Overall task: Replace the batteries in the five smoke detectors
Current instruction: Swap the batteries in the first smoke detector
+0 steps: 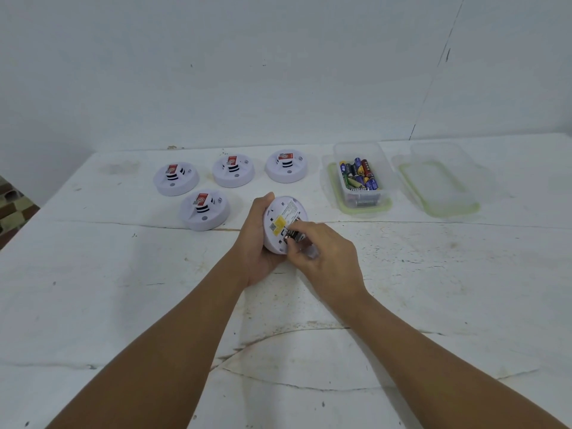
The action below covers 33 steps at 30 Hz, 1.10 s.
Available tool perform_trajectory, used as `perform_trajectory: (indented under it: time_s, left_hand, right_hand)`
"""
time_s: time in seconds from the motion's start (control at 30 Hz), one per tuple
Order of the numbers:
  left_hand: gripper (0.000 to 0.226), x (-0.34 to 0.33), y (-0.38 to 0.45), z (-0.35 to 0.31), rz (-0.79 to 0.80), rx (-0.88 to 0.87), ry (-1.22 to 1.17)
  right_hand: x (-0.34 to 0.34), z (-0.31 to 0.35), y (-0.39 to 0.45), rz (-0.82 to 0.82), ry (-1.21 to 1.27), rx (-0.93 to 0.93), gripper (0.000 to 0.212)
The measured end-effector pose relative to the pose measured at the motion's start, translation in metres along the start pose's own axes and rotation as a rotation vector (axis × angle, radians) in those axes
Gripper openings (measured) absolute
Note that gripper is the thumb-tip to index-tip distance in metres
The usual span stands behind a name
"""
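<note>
My left hand (258, 243) grips a white smoke detector (283, 216) turned on edge, its back with a yellow label facing me. My right hand (325, 258) pinches at the battery compartment (294, 235) on that back, fingertips on a dark battery there. Several other white smoke detectors sit face up on the table behind: one (175, 178) at far left, one (233, 170), one (287, 165), and one (204, 209) nearer me. A clear plastic box (360, 178) of loose batteries stands to the right.
The box's clear lid (439, 184) with a green seal lies flat to the right of the box. The white table (278, 351) is scuffed and cracked. A pale wall rises behind it. The table's left edge (31, 218) drops off beside a tiled floor.
</note>
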<state>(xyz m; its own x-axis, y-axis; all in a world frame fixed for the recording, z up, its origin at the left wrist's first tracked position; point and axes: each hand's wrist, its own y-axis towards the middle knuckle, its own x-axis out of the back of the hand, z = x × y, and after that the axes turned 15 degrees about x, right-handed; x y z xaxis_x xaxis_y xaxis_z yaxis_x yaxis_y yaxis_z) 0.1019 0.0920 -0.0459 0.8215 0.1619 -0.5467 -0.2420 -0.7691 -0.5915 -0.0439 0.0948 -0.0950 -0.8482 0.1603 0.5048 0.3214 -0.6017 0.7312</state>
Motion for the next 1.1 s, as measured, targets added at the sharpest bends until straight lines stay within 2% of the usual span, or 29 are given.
perform_trajectory:
  time_s: [0.33,0.63,0.7,0.77,0.83,1.0,1.1]
  left_hand:
    - [0.053,0.004,0.002,0.001,-0.011,0.011,-0.101]
    - [0.052,0.004,0.001,0.0,0.085,0.03,-0.147]
    - [0.052,0.003,0.001,0.002,0.087,-0.003,-0.147]
    - [0.052,0.003,0.001,0.002,0.081,-0.039,-0.129]
    - [0.051,0.003,0.002,0.002,0.058,-0.061,-0.104]
    - [0.053,0.008,0.006,0.005,0.046,-0.088,-0.113]
    - [0.05,0.008,0.006,0.004,0.054,-0.087,-0.109]
  right_hand:
    - [-0.002,-0.002,0.001,-0.013,0.085,0.029,0.031]
    - [0.003,-0.002,0.002,0.022,0.118,0.097,0.028]
    - [0.008,0.002,0.004,-0.049,0.127,0.047,0.024]
    - [0.012,0.005,0.005,-0.115,0.188,-0.081,0.02]
    - [0.013,0.007,0.007,-0.113,0.264,-0.199,0.016]
    - [0.007,0.002,0.01,-0.006,0.247,-0.286,0.023]
    - [0.007,-0.004,0.01,0.143,0.197,-0.332,0.023]
